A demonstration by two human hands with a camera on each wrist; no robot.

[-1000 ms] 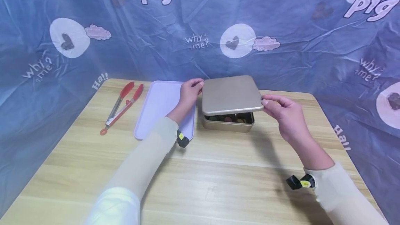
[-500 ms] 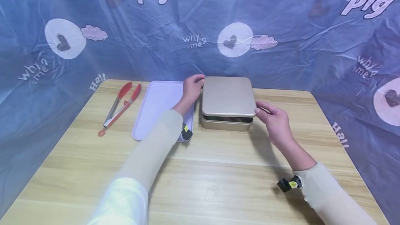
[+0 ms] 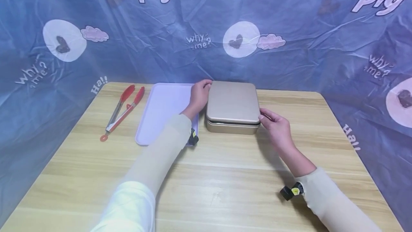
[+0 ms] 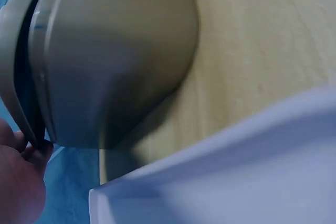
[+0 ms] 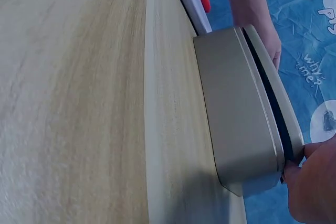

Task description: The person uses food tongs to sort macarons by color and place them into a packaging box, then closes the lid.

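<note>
A gold-brown metal lid (image 3: 233, 101) lies over the matching tin box (image 3: 232, 128), with a thin dark gap left between them. My left hand (image 3: 199, 97) pinches the lid's edge at the far left corner. On the other side my right hand (image 3: 277, 126) grips the near right corner between thumb and fingers. The right wrist view shows the gap along the front of the tin (image 5: 239, 108), under the lid (image 5: 275, 87). In the left wrist view the lid (image 4: 13, 51) stands off the tin's rim at the left fingertips. The tin's contents are hidden.
A pale lilac tray (image 3: 161, 114) lies just left of the tin, partly under my left forearm. Farther left are red-tipped tongs (image 3: 122, 112), spread apart on the wooden table (image 3: 206, 189). A blue printed cloth (image 3: 167, 46) hangs behind the table and at its sides.
The lid has come down and squared up over the tin, covering the contents that showed earlier. My right hand has moved left and lower with it; the left hand stays at the far left corner.
</note>
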